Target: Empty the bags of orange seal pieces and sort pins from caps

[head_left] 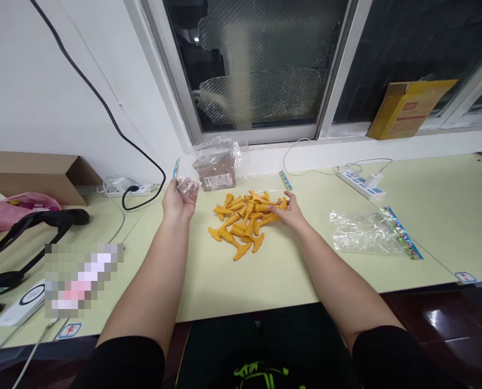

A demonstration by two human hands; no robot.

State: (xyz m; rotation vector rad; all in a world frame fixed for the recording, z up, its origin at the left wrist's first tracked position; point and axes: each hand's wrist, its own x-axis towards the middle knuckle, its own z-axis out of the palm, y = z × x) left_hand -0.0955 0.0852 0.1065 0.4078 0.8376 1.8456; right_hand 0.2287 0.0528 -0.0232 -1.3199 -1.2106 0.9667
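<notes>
A pile of yellow-orange plastic pieces [241, 224] with curved ends lies on the pale green table. My left hand [179, 201], left of the pile, is closed on a crumpled clear plastic bag [188, 187] with a coloured header strip. At the pile's right edge, my right hand [291, 212] has its thumb and fingers around a yellow piece [282, 204]. Behind the pile a clear bag with a brown block [218, 173] stands against the wall. A small coloured header strip [285, 180] lies behind my right hand.
Flat on the right is a clear bag [364, 233] with a coloured header. Power strips [361, 183] and cables lie along the wall. At left are a cardboard box [30, 173], a pink item [20, 210] and a black frame [56, 219]. A yellow carton [408, 111] leans against the window.
</notes>
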